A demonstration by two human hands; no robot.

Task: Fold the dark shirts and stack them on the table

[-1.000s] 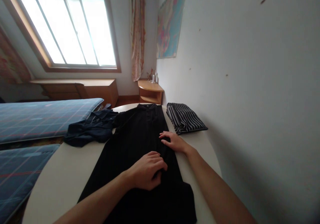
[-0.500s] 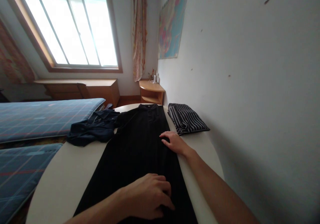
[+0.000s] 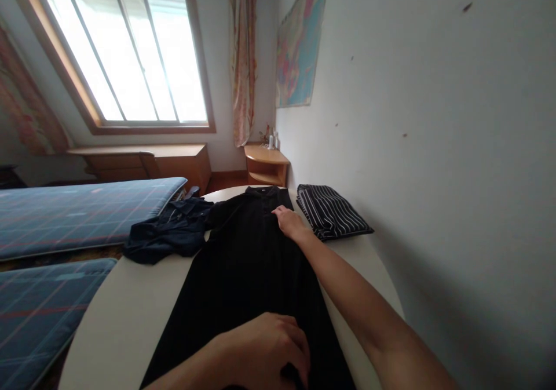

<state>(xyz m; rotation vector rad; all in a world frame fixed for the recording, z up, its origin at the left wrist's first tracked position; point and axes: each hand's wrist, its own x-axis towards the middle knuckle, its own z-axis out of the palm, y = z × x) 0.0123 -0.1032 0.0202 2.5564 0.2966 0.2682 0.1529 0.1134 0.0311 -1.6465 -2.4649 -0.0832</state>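
A black polo shirt (image 3: 243,280) lies spread lengthwise on the pale round table (image 3: 125,314), its collar at the far end and its near end running out of view. Low in the picture, my left hand (image 3: 273,346) is closed, with a bit of the black cloth bunched under its curled fingers. My right hand (image 3: 289,222) reaches far over the shirt's right side, fingertips pinched together on the cloth beside the button placket. Past that hand, a folded black-and-white striped garment (image 3: 334,211) rests by the wall.
A crumpled dark navy garment (image 3: 169,230) lies at the table's left edge. Blue plaid mattresses (image 3: 87,213) are to the left. A white wall (image 3: 460,164) runs close along the right. Behind stand a corner shelf (image 3: 266,155) and a wooden desk (image 3: 186,164).
My right hand has slid forward along the shirt toward the collar, and its fingers have drawn together. My left hand has moved slightly nearer and right, closing on cloth. The view has shifted slightly.
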